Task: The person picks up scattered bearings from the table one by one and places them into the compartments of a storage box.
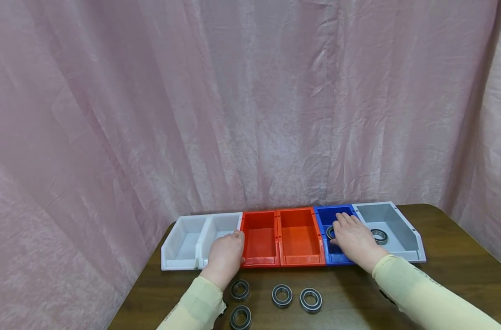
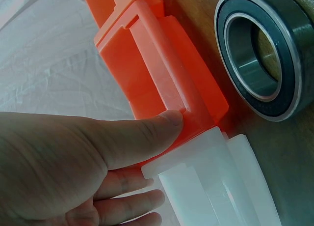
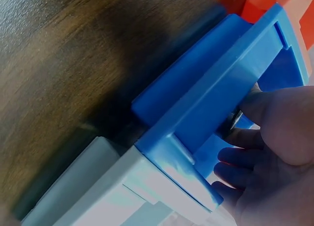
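Observation:
In the head view my right hand (image 1: 355,238) reaches into the blue bin (image 1: 337,264). It pinches a ball bearing (image 1: 330,233) between thumb and index finger; in the right wrist view only a sliver of the bearing (image 3: 235,120) shows past the hand (image 3: 284,147). My left hand (image 1: 225,254) rests where a white bin (image 1: 206,238) meets the left red bin (image 1: 260,263). Its straight thumb touches the red bin's front rim (image 2: 191,105) in the left wrist view, the other fingers reaching behind the white bin's edge. Another bearing (image 1: 379,236) lies inside the grey bin (image 1: 407,255).
Several loose bearings lie on the wooden table (image 1: 452,288) before the bins, including one by the left wrist (image 1: 239,290) and one further right (image 1: 311,300). A second red bin (image 1: 301,260) and an outer white bin (image 1: 178,264) complete the row. A pink curtain (image 1: 250,101) hangs behind.

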`<state>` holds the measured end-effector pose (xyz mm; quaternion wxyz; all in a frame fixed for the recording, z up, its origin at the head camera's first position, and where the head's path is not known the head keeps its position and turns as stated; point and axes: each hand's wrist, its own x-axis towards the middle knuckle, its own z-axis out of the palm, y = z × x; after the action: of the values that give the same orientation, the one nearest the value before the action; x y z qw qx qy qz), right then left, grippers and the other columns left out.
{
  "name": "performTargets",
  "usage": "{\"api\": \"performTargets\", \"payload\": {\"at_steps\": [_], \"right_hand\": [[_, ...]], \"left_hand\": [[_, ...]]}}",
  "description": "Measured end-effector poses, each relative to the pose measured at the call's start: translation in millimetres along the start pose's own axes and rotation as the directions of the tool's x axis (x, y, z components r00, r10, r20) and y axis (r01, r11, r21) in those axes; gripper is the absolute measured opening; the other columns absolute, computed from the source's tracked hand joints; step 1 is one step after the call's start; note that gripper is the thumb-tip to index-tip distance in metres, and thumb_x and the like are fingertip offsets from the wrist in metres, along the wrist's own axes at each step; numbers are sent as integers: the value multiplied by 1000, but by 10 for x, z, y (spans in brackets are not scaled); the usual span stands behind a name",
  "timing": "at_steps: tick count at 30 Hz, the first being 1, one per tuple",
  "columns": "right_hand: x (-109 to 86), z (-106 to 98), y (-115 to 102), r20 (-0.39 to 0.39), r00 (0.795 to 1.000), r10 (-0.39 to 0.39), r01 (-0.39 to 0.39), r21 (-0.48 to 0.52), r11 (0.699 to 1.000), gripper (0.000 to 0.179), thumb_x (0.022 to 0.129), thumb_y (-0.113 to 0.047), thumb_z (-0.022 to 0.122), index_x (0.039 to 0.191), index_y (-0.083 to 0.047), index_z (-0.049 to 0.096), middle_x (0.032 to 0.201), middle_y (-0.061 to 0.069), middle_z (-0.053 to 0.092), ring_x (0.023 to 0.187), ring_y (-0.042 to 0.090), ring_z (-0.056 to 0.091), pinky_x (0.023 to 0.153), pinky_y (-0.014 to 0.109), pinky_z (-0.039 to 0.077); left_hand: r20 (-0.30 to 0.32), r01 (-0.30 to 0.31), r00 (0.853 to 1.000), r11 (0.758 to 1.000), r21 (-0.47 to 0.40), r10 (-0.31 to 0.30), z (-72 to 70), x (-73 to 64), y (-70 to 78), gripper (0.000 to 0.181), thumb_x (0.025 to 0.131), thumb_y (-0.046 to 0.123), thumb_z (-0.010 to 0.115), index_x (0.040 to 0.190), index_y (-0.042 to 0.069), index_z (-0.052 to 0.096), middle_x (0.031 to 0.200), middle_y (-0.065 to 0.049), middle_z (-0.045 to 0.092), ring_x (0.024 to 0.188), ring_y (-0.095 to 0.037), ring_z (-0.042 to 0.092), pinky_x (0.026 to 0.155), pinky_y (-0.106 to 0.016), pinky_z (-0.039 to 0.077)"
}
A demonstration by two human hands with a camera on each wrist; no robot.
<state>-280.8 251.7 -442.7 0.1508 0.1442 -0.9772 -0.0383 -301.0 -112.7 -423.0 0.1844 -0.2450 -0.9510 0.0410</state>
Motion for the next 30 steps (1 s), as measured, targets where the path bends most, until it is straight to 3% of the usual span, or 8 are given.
{"api": "performTargets", "payload": {"at_steps": [10, 30], "right_hand": [[19, 71, 1, 17, 1000, -5, 5, -18, 1000, 55, 100, -31, 82, 128, 15, 68, 141, 38, 63, 137, 56, 58, 118, 66, 44], [83, 24, -8, 148, 989, -14, 18, -26, 999, 55, 103, -28, 78, 132, 17, 65, 140, 37, 64, 137, 55, 59, 120, 65, 43]], "left_hand": [[3, 0, 1000, 1000, -2, 0, 11, 7, -18, 57, 75, 26, 104, 116, 0, 75, 110, -16, 80, 78, -27, 75, 79, -40, 67], [19, -3, 1000, 1000, 19, 3, 11, 16, -7, 60, 77, 27, 103, 122, -1, 75, 116, -18, 80, 83, -28, 77, 81, -41, 67]]}}
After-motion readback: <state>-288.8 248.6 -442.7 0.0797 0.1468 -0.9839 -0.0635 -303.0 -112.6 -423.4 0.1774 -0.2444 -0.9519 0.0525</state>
